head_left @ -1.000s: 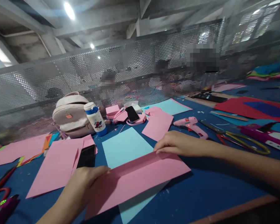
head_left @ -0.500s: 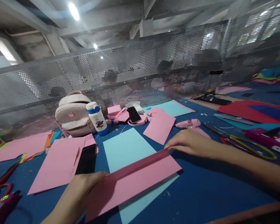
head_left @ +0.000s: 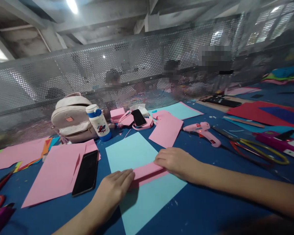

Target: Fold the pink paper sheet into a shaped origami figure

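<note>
On the blue surface (head_left: 210, 202), a smooth, flat pale-blue sheet (head_left: 152, 202) is lying beneath a narrow, folded pink paper (head_left: 147, 171); the left hand (head_left: 112, 189) and right hand (head_left: 178, 163) are grasping its opposite ends, bent fingers (head_left: 159, 160) pressing close together.

Blue table (head_left: 198, 202), perforated metal screen (head_left: 80, 70), concrete beams (head_left: 107, 16), bright lamp (head_left: 72, 6), seemingly windows (head_left: 271, 24).

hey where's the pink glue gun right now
In the head view, the pink glue gun lies on the blue table to the right, between the cut pink sheet and the yellow-and-red-handled scissors.
</note>
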The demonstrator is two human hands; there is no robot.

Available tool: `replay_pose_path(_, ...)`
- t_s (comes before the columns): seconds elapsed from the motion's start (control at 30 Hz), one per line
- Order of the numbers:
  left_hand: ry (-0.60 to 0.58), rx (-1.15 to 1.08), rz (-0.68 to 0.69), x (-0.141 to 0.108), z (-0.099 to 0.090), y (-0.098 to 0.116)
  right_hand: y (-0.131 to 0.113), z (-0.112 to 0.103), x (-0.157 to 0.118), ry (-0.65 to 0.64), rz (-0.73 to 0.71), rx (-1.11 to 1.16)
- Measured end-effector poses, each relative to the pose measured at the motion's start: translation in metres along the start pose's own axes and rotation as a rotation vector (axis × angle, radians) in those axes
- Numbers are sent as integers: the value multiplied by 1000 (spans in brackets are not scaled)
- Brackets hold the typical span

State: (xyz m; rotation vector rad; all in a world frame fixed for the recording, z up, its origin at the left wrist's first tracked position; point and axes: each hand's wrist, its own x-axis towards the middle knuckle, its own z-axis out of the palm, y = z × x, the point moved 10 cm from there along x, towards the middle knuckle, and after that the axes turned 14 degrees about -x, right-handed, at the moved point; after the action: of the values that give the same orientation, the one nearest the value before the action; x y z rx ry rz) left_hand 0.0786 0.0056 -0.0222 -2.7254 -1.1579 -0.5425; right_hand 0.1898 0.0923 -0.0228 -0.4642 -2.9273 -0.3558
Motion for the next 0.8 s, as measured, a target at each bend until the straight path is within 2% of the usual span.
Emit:
replay_pose_path(0.17,-99,2,-25,-2,18,3,-22,13,-2,10,-53,126)
replay_pose_path(0.37,-214,-89,-71,5,35,4,-30,28,-4,-182,-69,374)
replay_pose_path(0.47,-230,-104,-66,-4,40,1,-19,38,-18,-171,-4,419)
replay_pose_path(0.67,-195,31,-61,-40,32,-13,12,50,-60,-124,157,272)
replay_pose_path(0.73,-184,59,-100,-49,29,-17,22,47,-71,-105,215,209)
replay_pose_path(0.8,-151,65,-198,-57,25,-21,30,44,-80,-94,266,162)
